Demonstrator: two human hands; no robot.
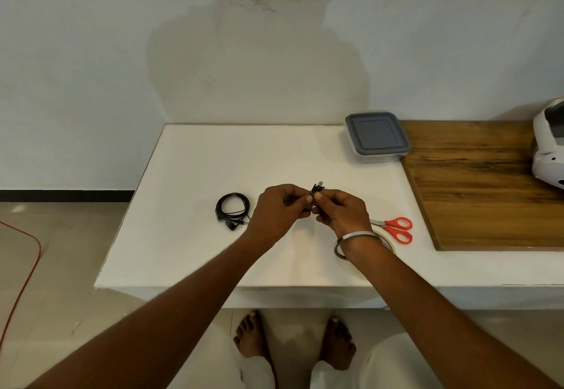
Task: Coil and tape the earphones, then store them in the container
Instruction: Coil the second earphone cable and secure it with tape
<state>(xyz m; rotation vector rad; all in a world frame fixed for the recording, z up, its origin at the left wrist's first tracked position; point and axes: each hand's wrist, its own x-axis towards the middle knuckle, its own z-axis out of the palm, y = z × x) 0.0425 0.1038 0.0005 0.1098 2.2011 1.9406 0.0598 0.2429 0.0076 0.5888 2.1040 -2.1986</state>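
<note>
My left hand (279, 210) and my right hand (343, 211) meet above the middle of the white table (195, 175), both pinched on a small bundle of black earphones (317, 189) that pokes up between the fingertips. Most of that bundle is hidden by my fingers. A second pair of black earphones (232, 210) lies coiled on the table just left of my left hand. The clear container with a grey lid (377, 136) stands closed at the back right. A roll of clear tape (386, 243) lies partly hidden under my right wrist.
Orange-handled scissors (396, 228) lie right of my right hand. A wooden board (482, 181) covers the table's right side, with a white device (549, 147) at its far edge. A red cable (21, 269) runs over the floor at left. My bare feet are below the table's front edge.
</note>
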